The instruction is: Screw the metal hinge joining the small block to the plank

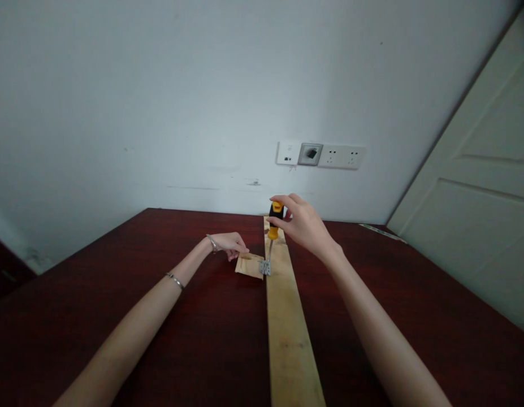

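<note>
A yellow and black screwdriver [276, 217] is held by its handle in my right hand [302, 222], shaft pointing down. Its tip meets a small metal hinge [265, 267] at the left edge of a long wooden plank [287, 316]. The hinge bridges the plank and a small wooden piece [250, 265] to its left. My left hand [232, 244] has its fingers closed on the far left corner of that small piece. Whether a screw sits under the tip is too small to tell.
The dark red table [194, 339] reaches back to a white wall [181, 102]. Wall sockets [340, 157] sit above the table's far edge. A thin flat strip [382, 232] lies at the far right, near a white panelled door [482, 186].
</note>
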### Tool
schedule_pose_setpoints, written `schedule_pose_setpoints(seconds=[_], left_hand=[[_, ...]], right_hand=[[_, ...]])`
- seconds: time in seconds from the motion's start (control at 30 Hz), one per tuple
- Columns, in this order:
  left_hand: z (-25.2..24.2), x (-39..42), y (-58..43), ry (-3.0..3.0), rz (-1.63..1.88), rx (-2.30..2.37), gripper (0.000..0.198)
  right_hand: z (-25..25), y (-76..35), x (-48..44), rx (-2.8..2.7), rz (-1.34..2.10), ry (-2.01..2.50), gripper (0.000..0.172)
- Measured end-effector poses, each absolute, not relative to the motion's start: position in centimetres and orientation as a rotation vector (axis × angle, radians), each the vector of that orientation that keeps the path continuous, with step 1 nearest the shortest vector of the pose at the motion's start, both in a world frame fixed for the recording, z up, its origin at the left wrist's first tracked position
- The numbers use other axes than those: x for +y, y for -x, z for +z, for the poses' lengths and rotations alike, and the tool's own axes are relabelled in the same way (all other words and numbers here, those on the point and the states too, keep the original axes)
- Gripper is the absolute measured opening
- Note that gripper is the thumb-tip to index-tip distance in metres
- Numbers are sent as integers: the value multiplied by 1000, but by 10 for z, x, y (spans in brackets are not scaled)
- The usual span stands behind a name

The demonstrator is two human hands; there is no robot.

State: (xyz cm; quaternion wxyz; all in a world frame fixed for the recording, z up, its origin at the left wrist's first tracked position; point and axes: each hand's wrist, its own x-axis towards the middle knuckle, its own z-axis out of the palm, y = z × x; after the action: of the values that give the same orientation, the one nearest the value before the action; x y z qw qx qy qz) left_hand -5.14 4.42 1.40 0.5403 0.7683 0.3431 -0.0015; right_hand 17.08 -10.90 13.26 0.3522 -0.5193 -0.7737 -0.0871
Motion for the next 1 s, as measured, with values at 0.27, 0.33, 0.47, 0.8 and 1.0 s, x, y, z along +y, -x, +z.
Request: schedule_pose_setpoints(seconds=[0.27,0.33,0.47,0.8,1.0], left_hand=[[16,39,51,-1802,-15,825,45],[16,39,51,-1805,-14,820,45],[15,41,51,-1792,-26,804,43],[11,45,53,-1781,-36,786,46],[9,48,53,-1776,-39,767,46]], right_hand=[[131,-169,-109,-2002,-150,1276,48],[131,-168,-110,-2007,-162,1279,44],[131,-168,-110,-1998,-175,1318,38],[130,-168,-109,-2022,-132,1285,45],[127,-166,-106,-2003,-146,1296,39]])
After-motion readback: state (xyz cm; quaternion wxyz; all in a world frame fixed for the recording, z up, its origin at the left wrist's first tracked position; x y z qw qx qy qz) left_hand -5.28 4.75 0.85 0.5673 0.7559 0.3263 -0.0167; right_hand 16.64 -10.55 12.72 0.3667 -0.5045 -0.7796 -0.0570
